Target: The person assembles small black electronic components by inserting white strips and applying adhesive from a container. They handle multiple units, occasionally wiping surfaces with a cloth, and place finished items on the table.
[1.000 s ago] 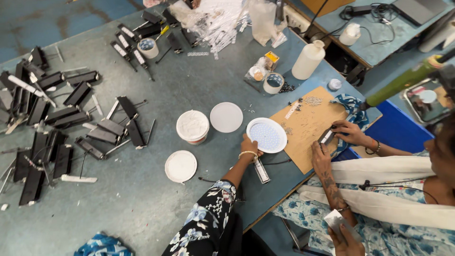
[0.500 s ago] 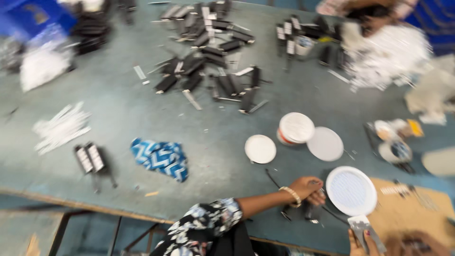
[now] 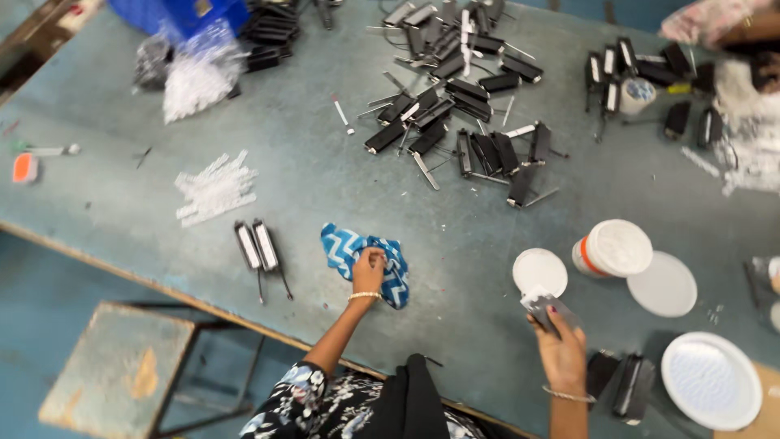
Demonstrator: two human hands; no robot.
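- Left hand (image 3: 368, 271) pinches the blue zigzag cloth (image 3: 366, 258), lying near the table's (image 3: 325, 179) front edge, close to me.
- Right hand (image 3: 559, 337) is closed round a grey part (image 3: 543, 306), held off the table beside the small white lid (image 3: 539, 271).
- Two black parts (image 3: 622, 382) lie right of that wrist; the rest are heaped at the far side, probably stock.
- Tub (image 3: 613, 248) and plate (image 3: 712, 380) sit right, within reach.

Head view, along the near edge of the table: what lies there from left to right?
Pair of black rectangular parts → blue zigzag cloth under the left hand → right hand holding a small grey part → white plate.
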